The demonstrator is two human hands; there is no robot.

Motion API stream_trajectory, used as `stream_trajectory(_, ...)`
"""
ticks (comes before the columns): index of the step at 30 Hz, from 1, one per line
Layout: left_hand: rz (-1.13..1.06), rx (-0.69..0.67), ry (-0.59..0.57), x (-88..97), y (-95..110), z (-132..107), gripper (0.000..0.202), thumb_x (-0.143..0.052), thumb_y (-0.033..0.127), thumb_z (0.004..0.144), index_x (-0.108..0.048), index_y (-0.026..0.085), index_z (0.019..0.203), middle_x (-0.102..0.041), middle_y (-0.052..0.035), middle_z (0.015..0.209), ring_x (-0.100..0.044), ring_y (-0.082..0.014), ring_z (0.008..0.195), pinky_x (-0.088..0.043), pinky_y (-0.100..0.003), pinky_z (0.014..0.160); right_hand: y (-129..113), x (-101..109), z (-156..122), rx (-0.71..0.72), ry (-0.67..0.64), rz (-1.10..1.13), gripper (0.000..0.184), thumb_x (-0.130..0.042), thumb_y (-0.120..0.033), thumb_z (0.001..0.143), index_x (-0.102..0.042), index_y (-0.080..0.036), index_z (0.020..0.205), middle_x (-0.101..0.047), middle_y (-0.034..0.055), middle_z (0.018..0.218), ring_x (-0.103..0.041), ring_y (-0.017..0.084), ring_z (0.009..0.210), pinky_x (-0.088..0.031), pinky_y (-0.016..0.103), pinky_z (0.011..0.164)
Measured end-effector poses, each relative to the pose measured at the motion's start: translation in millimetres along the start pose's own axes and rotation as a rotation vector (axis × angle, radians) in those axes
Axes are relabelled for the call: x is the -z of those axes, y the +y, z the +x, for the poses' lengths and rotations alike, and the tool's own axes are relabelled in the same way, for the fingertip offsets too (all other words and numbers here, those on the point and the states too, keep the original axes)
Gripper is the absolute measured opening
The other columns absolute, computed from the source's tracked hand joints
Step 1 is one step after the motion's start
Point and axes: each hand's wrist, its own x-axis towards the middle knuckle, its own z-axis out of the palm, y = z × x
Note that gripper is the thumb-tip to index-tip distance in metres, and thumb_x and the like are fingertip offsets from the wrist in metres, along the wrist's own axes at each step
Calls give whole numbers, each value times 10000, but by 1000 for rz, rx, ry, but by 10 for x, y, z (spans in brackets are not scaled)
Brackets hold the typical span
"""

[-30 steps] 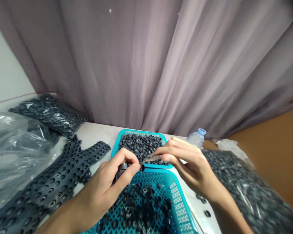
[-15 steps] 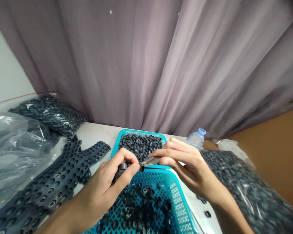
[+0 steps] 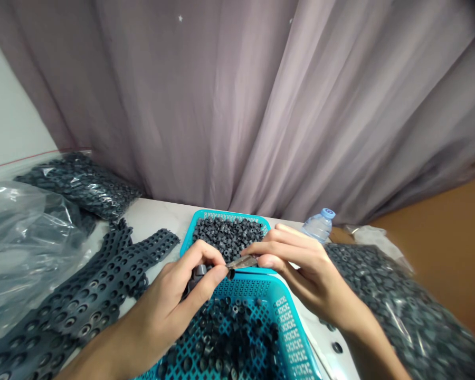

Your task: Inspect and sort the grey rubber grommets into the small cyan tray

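Note:
My left hand (image 3: 182, 293) pinches a small black rubber part (image 3: 231, 274) between thumb and forefinger, and more dark pieces (image 3: 200, 271) sit inside its curled fingers. My right hand (image 3: 301, 264) grips a small metal blade (image 3: 242, 262) whose tip meets the part at the left fingertips. Both hands are over the near turquoise basket (image 3: 296, 332), which holds many loose black pieces (image 3: 221, 343). Just beyond the hands stands a second turquoise basket (image 3: 190, 232), filled with similar dark grey parts (image 3: 227, 235).
Perforated black rubber sheets (image 3: 87, 295) lie at the left, beside a clear plastic bag (image 3: 19, 253) and a bag of black parts (image 3: 87, 182). At the right are a water bottle (image 3: 319, 226), a large bag of parts (image 3: 404, 306) and a loose black ring (image 3: 336, 347).

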Motion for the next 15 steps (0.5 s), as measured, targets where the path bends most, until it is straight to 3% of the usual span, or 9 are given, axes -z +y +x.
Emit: stream_trajectory(15,21,1,-15,-8,-42,11,306,-448,521,1073,-598,269,989,-525,35,800,-492,-159,751,-394,-292,660,-18,-13,-3,0,-6,-21,201,-558,-286,1109,-739,-205,1144,-731,32,970,-604,170,843,-428,322,790)
